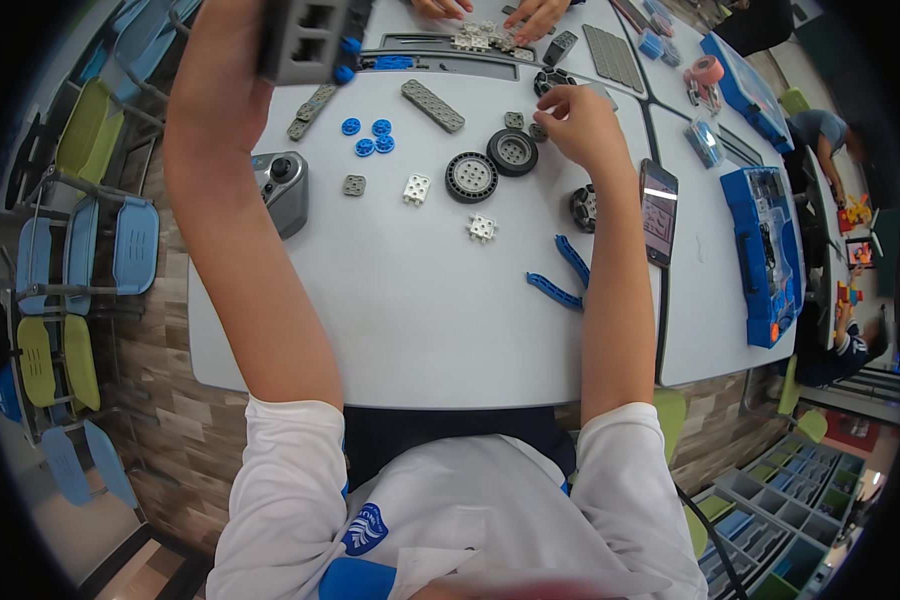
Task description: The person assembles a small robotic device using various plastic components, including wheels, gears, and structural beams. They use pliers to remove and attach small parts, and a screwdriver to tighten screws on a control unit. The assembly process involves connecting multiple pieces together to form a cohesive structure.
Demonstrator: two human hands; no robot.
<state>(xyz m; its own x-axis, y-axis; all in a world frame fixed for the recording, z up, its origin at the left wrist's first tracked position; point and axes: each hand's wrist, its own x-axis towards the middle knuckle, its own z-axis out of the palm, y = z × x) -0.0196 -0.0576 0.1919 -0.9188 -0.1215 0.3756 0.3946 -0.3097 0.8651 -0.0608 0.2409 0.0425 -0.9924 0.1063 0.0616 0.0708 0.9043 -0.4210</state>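
Observation:
Raised at the top left, my left hand [222, 85] is close to the camera and wrapped round a dark grey building-block assembly [310, 45] with blue pegs; its fingers are mostly hidden. My right hand [582, 122] is over the right part of the table, thumb and forefinger pinched together. Any small part between them does not show. Just under its fingertips lies a small grey connector [538, 132], beside another square grey piece [513, 120]. Two black-tyred wheels [471, 177] lie left of this hand. A white connector plate [417, 189] and a white block [482, 228] are nearby.
Blue small wheels [365, 147], a grey beam [433, 106] and a grey controller [286, 192] lie leftward. Blue curved pieces [555, 290] and a phone [658, 212] are by my right forearm. Across the table, another person's hands [540, 15] handle white pieces. A blue case [765, 255] stands right.

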